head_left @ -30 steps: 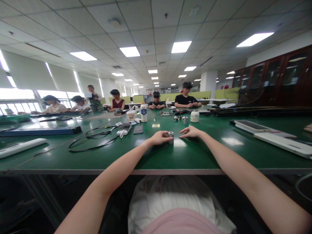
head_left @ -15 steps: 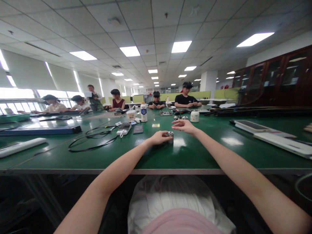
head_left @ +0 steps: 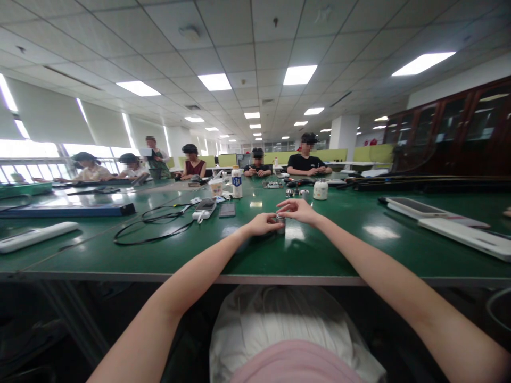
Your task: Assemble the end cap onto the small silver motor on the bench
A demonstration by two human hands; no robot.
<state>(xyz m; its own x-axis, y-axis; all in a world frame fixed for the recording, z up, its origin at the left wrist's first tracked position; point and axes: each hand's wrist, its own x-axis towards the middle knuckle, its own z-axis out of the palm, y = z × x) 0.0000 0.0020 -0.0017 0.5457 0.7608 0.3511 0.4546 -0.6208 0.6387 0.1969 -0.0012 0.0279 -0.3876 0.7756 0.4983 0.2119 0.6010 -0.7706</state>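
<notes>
A small silver metal cylinder (head_left: 281, 227) stands upright on the green table (head_left: 315, 252), close in front of me. My left hand (head_left: 263, 224) grips its left side between thumb and fingers. Above it, my right hand (head_left: 298, 210) has its thumb and fingertips closed on the cylinder's top edge. Those fingers partly cover the top, so what lies under them is hidden. Just beyond my hands are several small metal parts (head_left: 297, 192) and a cream-coloured round jar (head_left: 320, 190).
Left of my hands lie a black cable loop (head_left: 154, 238), a white power bank-like device (head_left: 204, 210) and a dark flat panel (head_left: 227, 210). A white bottle (head_left: 237, 183) and a cup (head_left: 216, 187) stand behind. White slabs (head_left: 465, 234) lie right. People (head_left: 307, 159) sit opposite.
My right hand has moved down and slightly left onto the top of the metal cylinder. My left hand keeps its grip on the cylinder's side.
</notes>
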